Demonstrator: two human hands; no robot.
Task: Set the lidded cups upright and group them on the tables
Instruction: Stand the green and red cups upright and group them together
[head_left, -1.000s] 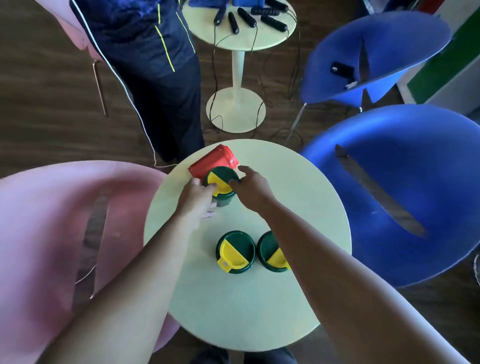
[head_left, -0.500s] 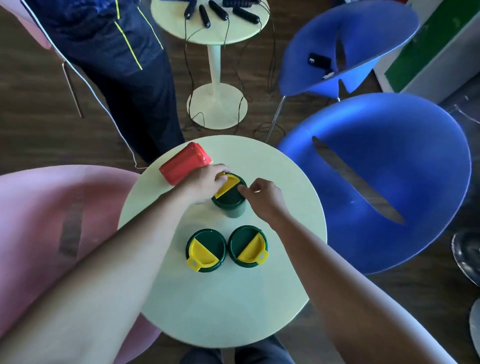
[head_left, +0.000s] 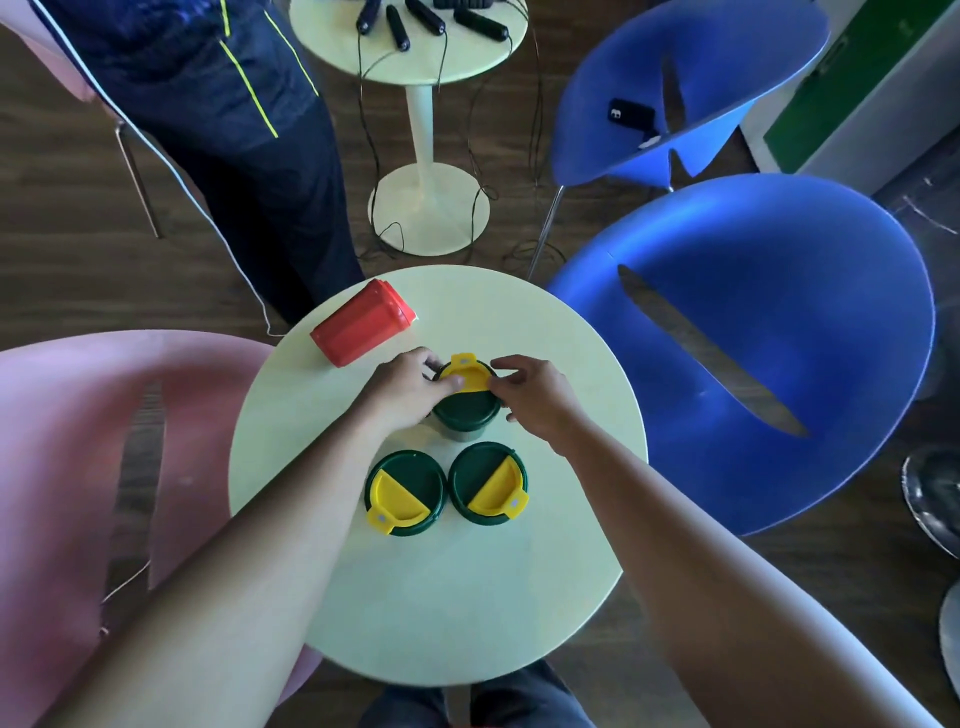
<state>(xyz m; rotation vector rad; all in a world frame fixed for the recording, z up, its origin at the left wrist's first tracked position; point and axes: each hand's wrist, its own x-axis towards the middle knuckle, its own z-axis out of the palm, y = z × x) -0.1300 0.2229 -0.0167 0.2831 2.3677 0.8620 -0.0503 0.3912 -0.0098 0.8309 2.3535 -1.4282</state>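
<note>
Three green cups with yellow flip lids stand upright on the round pale table (head_left: 436, 613). Two of them, the near-left cup (head_left: 405, 493) and the near-right cup (head_left: 488, 483), stand side by side. The third green cup (head_left: 467, 405) stands just behind them. My left hand (head_left: 405, 387) grips its left rim with the thumb on the yellow flap. My right hand (head_left: 535, 397) pinches the right rim. A red cup (head_left: 361, 330) lies on its side at the table's far left edge, apart from both hands.
A pink chair (head_left: 78, 467) is at the left, and a blue chair (head_left: 753, 338) at the right. A second blue chair (head_left: 675, 88) holding a black phone stands behind. A person in dark trousers (head_left: 249, 156) stands beyond the table, next to a second round table (head_left: 415, 62) with black devices and cables.
Both hands brought the third green cup from beside the red cup toward the two upright ones and set it upright. The red cup stayed lying on its side.
</note>
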